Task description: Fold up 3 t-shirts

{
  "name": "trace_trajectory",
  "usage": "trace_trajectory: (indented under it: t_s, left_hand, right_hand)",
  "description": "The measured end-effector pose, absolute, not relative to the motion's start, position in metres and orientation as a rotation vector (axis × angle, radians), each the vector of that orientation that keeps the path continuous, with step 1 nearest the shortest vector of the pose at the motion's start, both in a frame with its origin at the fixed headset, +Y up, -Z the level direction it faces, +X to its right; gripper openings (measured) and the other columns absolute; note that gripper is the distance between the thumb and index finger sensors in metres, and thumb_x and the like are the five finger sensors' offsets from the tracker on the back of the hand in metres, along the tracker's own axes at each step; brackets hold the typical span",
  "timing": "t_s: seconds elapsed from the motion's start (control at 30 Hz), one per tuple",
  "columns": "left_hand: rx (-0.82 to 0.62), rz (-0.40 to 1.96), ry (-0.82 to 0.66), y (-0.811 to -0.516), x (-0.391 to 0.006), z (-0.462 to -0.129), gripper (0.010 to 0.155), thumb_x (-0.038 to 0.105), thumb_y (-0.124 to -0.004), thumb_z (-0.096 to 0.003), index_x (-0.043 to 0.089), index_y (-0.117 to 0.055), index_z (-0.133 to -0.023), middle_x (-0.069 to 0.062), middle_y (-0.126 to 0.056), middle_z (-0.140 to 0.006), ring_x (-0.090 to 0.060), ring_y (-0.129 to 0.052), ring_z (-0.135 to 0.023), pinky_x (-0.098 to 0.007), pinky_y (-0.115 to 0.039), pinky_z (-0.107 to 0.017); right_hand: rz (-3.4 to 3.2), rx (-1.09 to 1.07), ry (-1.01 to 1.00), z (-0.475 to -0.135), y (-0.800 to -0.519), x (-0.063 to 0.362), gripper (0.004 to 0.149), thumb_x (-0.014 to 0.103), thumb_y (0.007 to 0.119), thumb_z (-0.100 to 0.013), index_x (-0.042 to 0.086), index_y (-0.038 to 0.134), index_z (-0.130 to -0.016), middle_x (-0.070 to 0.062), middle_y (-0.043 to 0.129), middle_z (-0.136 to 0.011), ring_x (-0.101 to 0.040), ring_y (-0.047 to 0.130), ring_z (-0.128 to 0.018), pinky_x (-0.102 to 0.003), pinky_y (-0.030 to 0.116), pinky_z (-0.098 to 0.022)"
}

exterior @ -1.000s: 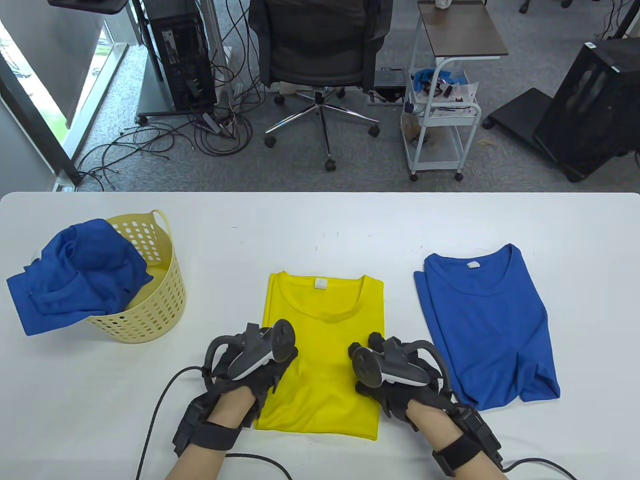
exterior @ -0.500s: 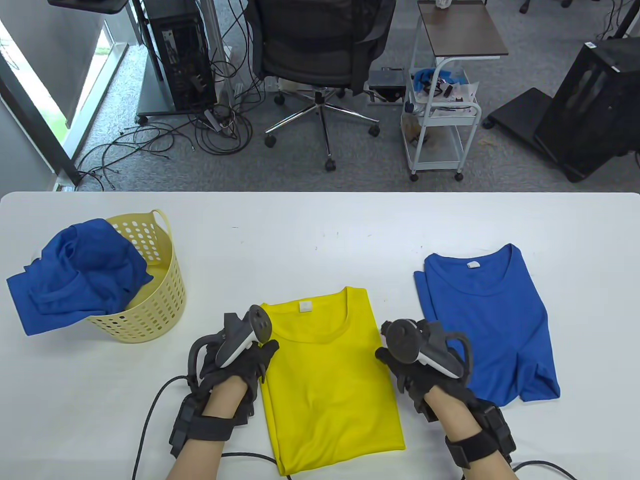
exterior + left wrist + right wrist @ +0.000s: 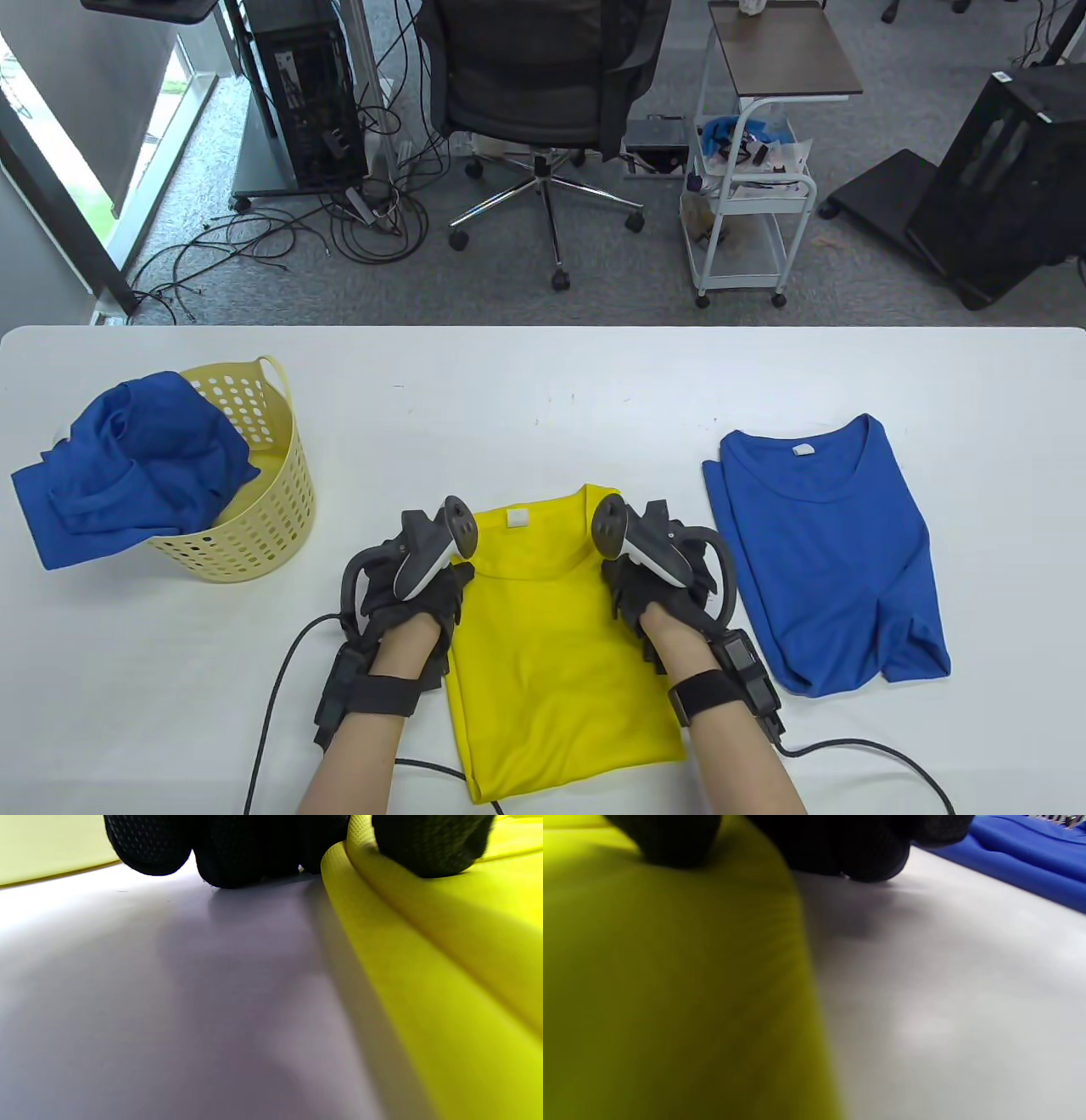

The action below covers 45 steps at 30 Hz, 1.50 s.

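A yellow t-shirt (image 3: 551,645) lies face up at the table's near middle, sleeves folded in, its hem at the near edge. My left hand (image 3: 450,586) is at its left shoulder edge. In the left wrist view the fingers (image 3: 237,853) pinch the doubled yellow edge (image 3: 445,984). My right hand (image 3: 624,586) is at the right shoulder edge. In the right wrist view its fingers (image 3: 865,853) straddle the yellow edge (image 3: 670,984). A blue t-shirt (image 3: 831,552) lies partly folded at the right. Another blue t-shirt (image 3: 127,475) hangs over the basket.
A yellow perforated basket (image 3: 254,526) stands at the table's left. Glove cables trail along the near table edge (image 3: 280,679). The blue shirt's edge (image 3: 1022,866) is close to my right hand. An office chair and a cart stand beyond the table.
The yellow shirt slid toward the near edge and turned slightly. Both hands moved from its lower sides out and then up to its shoulders.
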State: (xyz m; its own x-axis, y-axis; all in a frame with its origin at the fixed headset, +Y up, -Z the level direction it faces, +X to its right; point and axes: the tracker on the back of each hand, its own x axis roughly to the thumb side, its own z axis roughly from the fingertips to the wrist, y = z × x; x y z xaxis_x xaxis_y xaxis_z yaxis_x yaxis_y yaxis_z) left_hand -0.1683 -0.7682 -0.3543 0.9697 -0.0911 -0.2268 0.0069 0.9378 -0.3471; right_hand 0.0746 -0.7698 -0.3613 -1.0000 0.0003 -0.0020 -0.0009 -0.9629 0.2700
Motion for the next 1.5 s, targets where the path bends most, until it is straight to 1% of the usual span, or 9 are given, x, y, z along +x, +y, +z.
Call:
trace_trajectory:
  t_s: [0.1, 0.2, 0.33, 0.53, 0.7, 0.97, 1.23, 1.37, 1.5]
  left_hand:
    - [-0.308, -0.029, 0.232, -0.768, -0.16, -0.352, 0.051, 0.048, -0.077, -0.0398, 0.027, -0.075, -0.086, -0.004, -0.079, -0.081, -0.02, -0.086, -0.064, -0.045, -0.077, -0.055]
    - [-0.273, -0.05, 0.218, -0.768, -0.158, -0.35, 0.048, 0.047, -0.076, -0.0397, 0.028, -0.077, -0.084, -0.002, -0.084, -0.075, -0.015, -0.09, -0.057, -0.042, -0.081, -0.052]
    - [-0.228, -0.015, 0.193, -0.769, -0.161, -0.346, 0.047, 0.046, -0.076, -0.039, 0.027, -0.079, -0.082, 0.0, -0.087, -0.069, -0.011, -0.093, -0.05, -0.04, -0.084, -0.049]
    - [-0.123, 0.229, 0.154, -0.744, -0.155, -0.332, 0.047, 0.045, -0.074, -0.0389, 0.025, -0.077, -0.082, 0.002, -0.088, -0.066, -0.01, -0.093, -0.048, -0.04, -0.084, -0.047]
    - [-0.075, 0.34, 0.066, -0.722, -0.112, -0.321, 0.047, 0.045, -0.074, -0.0392, 0.026, -0.076, -0.082, 0.003, -0.087, -0.067, -0.009, -0.093, -0.048, -0.04, -0.084, -0.047]
    - [-0.117, 0.418, -0.031, -0.704, -0.04, -0.314, 0.047, 0.045, -0.074, -0.039, 0.026, -0.077, -0.082, 0.004, -0.089, -0.066, -0.009, -0.094, -0.047, -0.039, -0.085, -0.046]
    - [-0.142, 0.501, -0.095, -0.667, 0.019, -0.321, 0.047, 0.046, -0.074, -0.0393, 0.025, -0.077, -0.082, 0.003, -0.089, -0.066, -0.009, -0.094, -0.047, -0.039, -0.085, -0.046]
    - [-0.129, 0.51, -0.084, -0.661, 0.047, -0.33, 0.048, 0.046, -0.074, -0.0392, 0.026, -0.077, -0.082, 0.004, -0.089, -0.066, -0.009, -0.094, -0.047, -0.039, -0.085, -0.046]
    - [-0.098, 0.532, -0.073, -0.671, 0.066, -0.342, 0.048, 0.047, -0.074, -0.0392, 0.027, -0.076, -0.082, 0.004, -0.088, -0.067, -0.009, -0.093, -0.049, -0.039, -0.084, -0.047]
  right_hand:
    - [3.176, 0.062, 0.424, -0.36, -0.772, 0.064, 0.045, 0.029, 0.074, -0.045, 0.011, 0.07, -0.086, -0.017, 0.077, -0.079, -0.039, 0.079, -0.065, -0.058, 0.062, -0.057]
    - [3.236, 0.095, 0.331, -0.357, -0.775, 0.063, 0.044, 0.027, 0.07, -0.043, 0.013, 0.069, -0.085, -0.015, 0.079, -0.074, -0.034, 0.083, -0.06, -0.055, 0.065, -0.056]
    - [3.173, 0.099, 0.233, -0.353, -0.767, 0.074, 0.043, 0.028, 0.073, -0.041, 0.014, 0.075, -0.081, -0.012, 0.086, -0.069, -0.03, 0.09, -0.054, -0.051, 0.072, -0.052]
    - [3.128, 0.131, 0.028, -0.326, -0.703, 0.113, 0.043, 0.026, 0.074, -0.041, 0.011, 0.076, -0.081, -0.014, 0.086, -0.069, -0.03, 0.09, -0.053, -0.051, 0.074, -0.05]
    - [3.161, 0.004, -0.049, -0.302, -0.656, 0.159, 0.043, 0.025, 0.075, -0.041, 0.01, 0.077, -0.082, -0.014, 0.086, -0.069, -0.031, 0.089, -0.054, -0.052, 0.073, -0.05]
    - [3.169, -0.172, -0.005, -0.275, -0.621, 0.232, 0.043, 0.024, 0.076, -0.041, 0.009, 0.078, -0.082, -0.017, 0.086, -0.069, -0.033, 0.089, -0.053, -0.053, 0.072, -0.05]
    - [3.172, -0.325, -0.027, -0.262, -0.58, 0.291, 0.043, 0.023, 0.076, -0.042, 0.008, 0.078, -0.082, -0.017, 0.086, -0.07, -0.034, 0.088, -0.054, -0.054, 0.071, -0.05]
    - [3.186, -0.427, -0.043, -0.27, -0.57, 0.311, 0.043, 0.023, 0.076, -0.042, 0.009, 0.078, -0.082, -0.017, 0.086, -0.07, -0.034, 0.088, -0.055, -0.054, 0.07, -0.051]
    - [3.159, -0.488, -0.032, -0.284, -0.577, 0.329, 0.043, 0.023, 0.076, -0.042, 0.01, 0.077, -0.083, -0.016, 0.085, -0.071, -0.034, 0.088, -0.056, -0.053, 0.07, -0.052]
